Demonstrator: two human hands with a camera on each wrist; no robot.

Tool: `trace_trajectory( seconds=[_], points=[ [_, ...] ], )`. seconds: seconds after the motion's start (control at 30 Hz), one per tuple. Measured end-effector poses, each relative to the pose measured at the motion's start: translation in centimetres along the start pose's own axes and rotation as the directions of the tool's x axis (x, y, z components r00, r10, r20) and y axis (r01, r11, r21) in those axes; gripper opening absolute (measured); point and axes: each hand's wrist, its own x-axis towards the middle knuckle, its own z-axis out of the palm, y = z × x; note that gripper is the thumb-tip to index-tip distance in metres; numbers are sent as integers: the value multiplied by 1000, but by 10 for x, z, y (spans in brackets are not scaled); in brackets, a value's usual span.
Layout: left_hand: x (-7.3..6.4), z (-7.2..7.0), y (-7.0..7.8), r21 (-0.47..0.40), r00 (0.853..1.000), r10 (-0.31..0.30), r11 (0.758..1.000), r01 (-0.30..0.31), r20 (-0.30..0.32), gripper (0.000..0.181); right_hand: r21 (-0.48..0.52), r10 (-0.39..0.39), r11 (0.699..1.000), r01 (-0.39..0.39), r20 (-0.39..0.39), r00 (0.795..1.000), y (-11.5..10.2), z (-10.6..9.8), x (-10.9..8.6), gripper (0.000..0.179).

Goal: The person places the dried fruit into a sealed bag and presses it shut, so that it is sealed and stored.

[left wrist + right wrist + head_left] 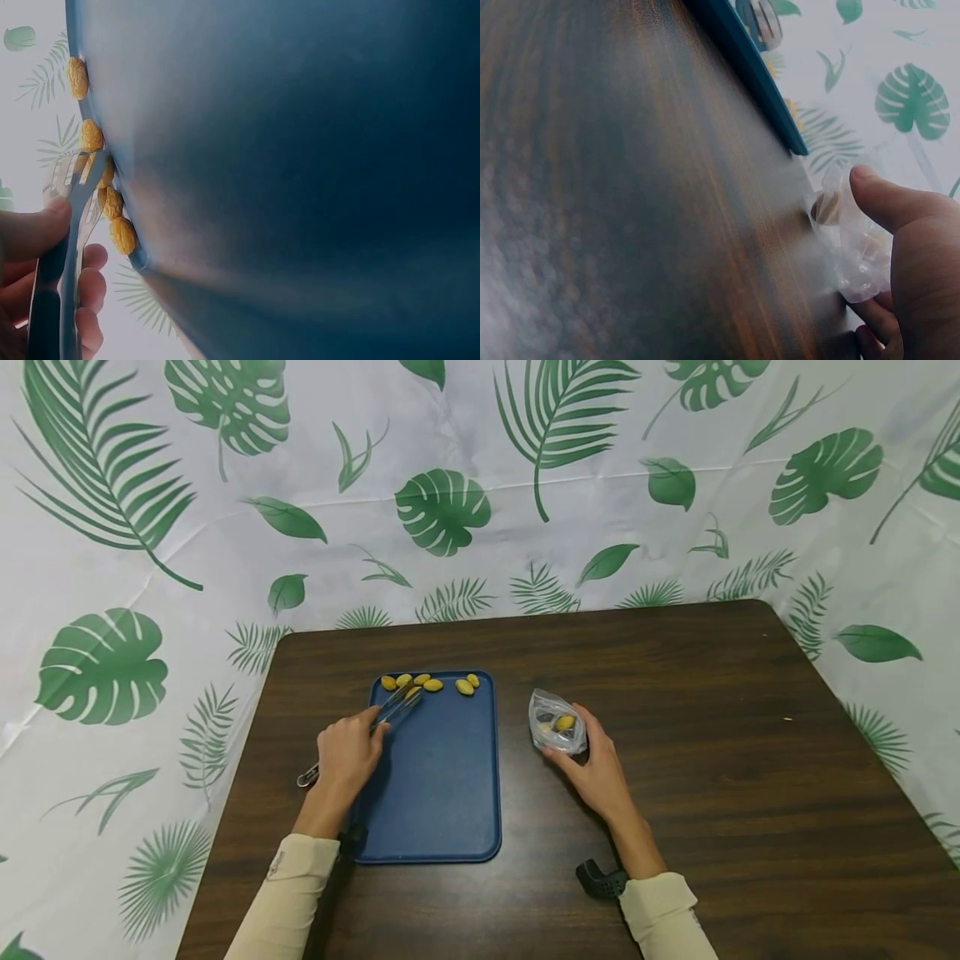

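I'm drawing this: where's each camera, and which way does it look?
Head: on the head, facing forward and down at the table; shows left grip, right grip, both sleeves.
Left wrist: worn there, facing tongs and tray; shows left grip.
Right wrist: worn there, facing the bag; shows right grip.
Head and left wrist share the tongs and tray.

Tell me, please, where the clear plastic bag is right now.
In the head view, the clear plastic bag is just to the right of the blue tray, held in the right hand's grip.
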Motion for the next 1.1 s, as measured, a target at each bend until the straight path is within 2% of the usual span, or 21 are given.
trace_trajectory(
  seconds=[0.27, 0.5, 0.83, 1.1],
  points=[
    [-4, 1, -2, -7, 1000, -14, 1000, 14, 6, 31, 3, -7, 1000, 7, 4, 1000, -1, 1, 0, 87],
    [-7, -3, 0, -18, 1000, 1, 1000, -1, -10, 32, 5, 8, 1000, -8, 3, 1000, 0, 1, -2, 87],
    [-8, -14, 7, -44, 993, 34, 998, -40, -112, 33, -8, 15, 1000, -15, -3, 1000, 0, 1, -2, 86],
    [-8, -24, 12, -76, 989, 54, 995, -65, -136, 35, 3, 1, 1000, -1, 0, 1000, -2, 0, 1, 86]
  ],
)
